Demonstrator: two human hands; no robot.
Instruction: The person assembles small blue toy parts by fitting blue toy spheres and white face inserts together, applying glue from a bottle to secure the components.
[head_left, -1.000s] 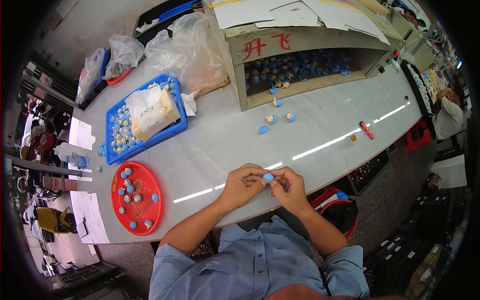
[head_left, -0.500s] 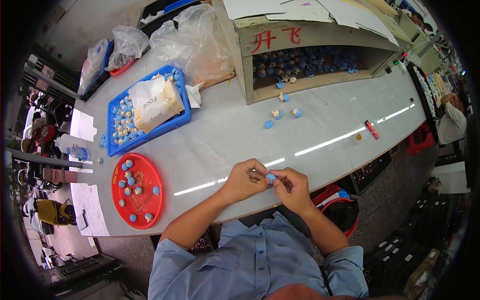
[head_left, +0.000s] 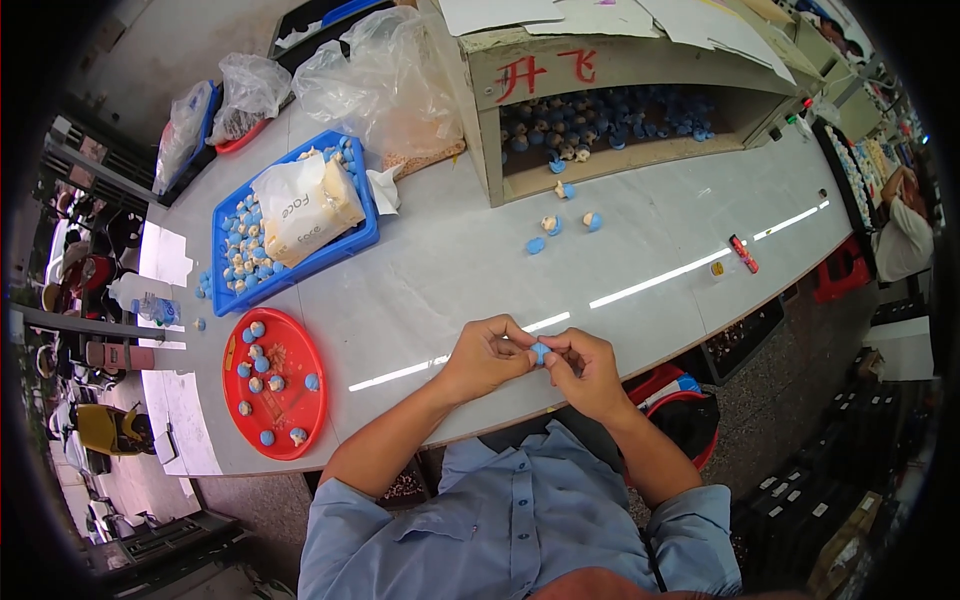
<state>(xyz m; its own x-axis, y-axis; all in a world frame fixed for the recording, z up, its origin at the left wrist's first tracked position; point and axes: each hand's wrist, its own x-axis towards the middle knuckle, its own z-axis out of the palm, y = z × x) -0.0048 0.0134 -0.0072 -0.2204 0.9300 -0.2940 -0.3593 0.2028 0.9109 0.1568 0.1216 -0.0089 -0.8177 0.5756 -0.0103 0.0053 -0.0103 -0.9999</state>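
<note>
Between my fingertips, above the near edge of the grey table [head_left: 430,290], is a small blue piece [head_left: 540,352], partly covered by the fingers. My left hand [head_left: 487,358] pinches it from the left and my right hand [head_left: 585,372] from the right. To the left, a red round tray [head_left: 290,415] carries several small blue-and-cream figure heads [head_left: 256,385]. Farther up the table lie a loose blue piece [head_left: 535,245] and a few blue-and-cream heads [head_left: 592,221], in front of a shelf opening heaped with similar blue pieces [head_left: 590,130].
A blue tray [head_left: 300,268] of small heads with a white paper bag [head_left: 305,210] on top stands at the back left, beside clear plastic bags [head_left: 370,85]. A red tube [head_left: 743,254] and a small yellow-labelled jar [head_left: 717,270] lie at right. Another person [head_left: 903,230] sits far right.
Both hands stay together at the same spot, with the fingers shifted slightly around the blue piece. The rest of the table looks the same apart from a small camera shift.
</note>
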